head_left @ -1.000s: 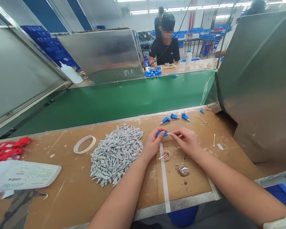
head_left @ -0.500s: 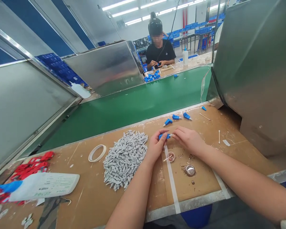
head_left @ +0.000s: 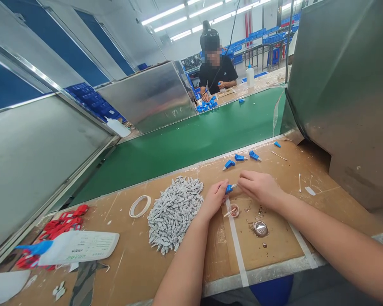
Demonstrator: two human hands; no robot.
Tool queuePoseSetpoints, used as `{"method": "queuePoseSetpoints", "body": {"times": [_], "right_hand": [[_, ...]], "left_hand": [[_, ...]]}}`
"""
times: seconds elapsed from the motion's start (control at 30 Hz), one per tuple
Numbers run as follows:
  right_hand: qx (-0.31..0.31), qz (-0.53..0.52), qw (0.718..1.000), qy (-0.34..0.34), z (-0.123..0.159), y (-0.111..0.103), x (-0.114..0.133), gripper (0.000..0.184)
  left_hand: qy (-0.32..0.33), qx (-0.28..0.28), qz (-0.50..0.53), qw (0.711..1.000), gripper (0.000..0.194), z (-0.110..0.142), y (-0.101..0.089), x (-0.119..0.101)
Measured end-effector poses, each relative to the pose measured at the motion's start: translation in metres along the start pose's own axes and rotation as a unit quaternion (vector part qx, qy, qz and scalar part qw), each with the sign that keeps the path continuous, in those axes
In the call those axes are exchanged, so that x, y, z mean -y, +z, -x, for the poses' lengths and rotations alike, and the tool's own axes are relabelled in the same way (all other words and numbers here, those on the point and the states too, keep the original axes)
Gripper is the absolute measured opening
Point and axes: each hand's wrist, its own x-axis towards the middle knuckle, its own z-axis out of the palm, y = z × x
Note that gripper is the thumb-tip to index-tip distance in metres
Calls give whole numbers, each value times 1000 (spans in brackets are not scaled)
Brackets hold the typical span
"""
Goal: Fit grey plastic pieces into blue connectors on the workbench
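Observation:
My left hand (head_left: 214, 198) is closed around a small blue plastic piece (head_left: 229, 189) with a pale grey tip pointing right. Thumb and fingers of my right hand (head_left: 258, 187) are pinched together just beside that tip; whatever is between them is too small to make out. Below the hands stands a little round cup (head_left: 234, 211) of brownish contents with a stick lying across it. A round shiny metal object (head_left: 261, 228) lies nearer the table edge. Left of my left hand is a heap of small grey parts (head_left: 175, 214). Three similar blue pieces (head_left: 241, 157) lie beyond my hands.
A green conveyor belt (head_left: 166, 146) runs behind the cardboard-covered table. On the left are a tape roll (head_left: 140, 206), a white printed bottle (head_left: 83, 246) and red parts (head_left: 64, 221). Cotton swabs (head_left: 300, 182) lie right. A metal panel (head_left: 344, 106) rises there; a co-worker (head_left: 217, 72) sits opposite.
The view has shifted a little, moving the table rightward in the picture. My right fingers have drawn slightly away from the blue piece's tip. The co-worker's one hand has lowered to the blue pile.

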Motion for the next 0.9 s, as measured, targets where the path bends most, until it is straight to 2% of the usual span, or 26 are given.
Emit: {"method": "queuePoseSetpoints", "body": {"times": [0.1, 0.2, 0.3, 0.4, 0.57, 0.7, 0.8, 0.9], "right_hand": [[-4, 3, 1000, 29, 0, -4, -7, 39], [75, 3, 996, 56, 0, -1, -6, 30], [158, 11, 987, 37, -1, 4, 0, 25], [186, 3, 982, 30, -3, 5, 6, 30], [170, -42, 985, -1, 0, 0, 0, 39], [113, -65, 991, -37, 2, -14, -9, 44], [88, -105, 990, 32, 3, -18, -10, 43], [106, -183, 970, 124, 4, -9, -3, 45]], "left_hand": [[-16, 7, 35, 999, 60, 0, 0, 0], [-8, 27, 21, 999, 58, -1, 0, -1], [10, 34, -15, 999, 55, -1, 0, -1], [33, 38, -62, 997, 52, 0, -1, -2], [67, 45, -105, 991, 52, 0, -1, -1], [26, 27, -26, 999, 55, -2, -5, 3], [30, 1, 25, 999, 57, -2, -8, 5], [57, -5, 29, 998, 55, -2, -8, 4]]}}
